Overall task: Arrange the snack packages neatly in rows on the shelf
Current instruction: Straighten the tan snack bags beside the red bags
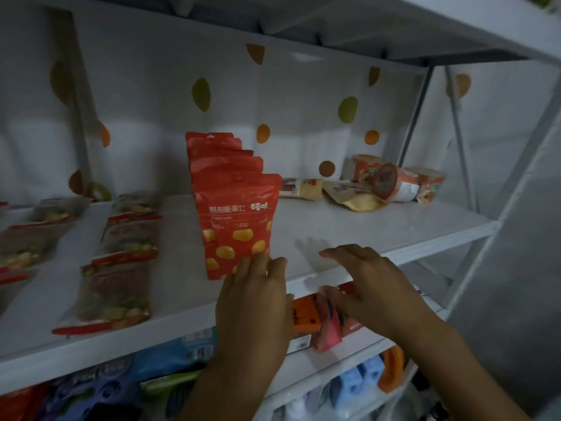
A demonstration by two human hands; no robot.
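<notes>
On the lower shelf, just under the hands, sit orange and pink packs and blue bags. The left hand has its fingers bent against the bottom right corner of the front red pouch; I cannot tell whether it grips it. The right hand hovers spread and relaxed over the front edge of the shelf, holding nothing. The red pouches stand upright in one row running back from the edge. To their left, clear packs lie flat in rows. At the back right lie tan pouches and tipped cups.
</notes>
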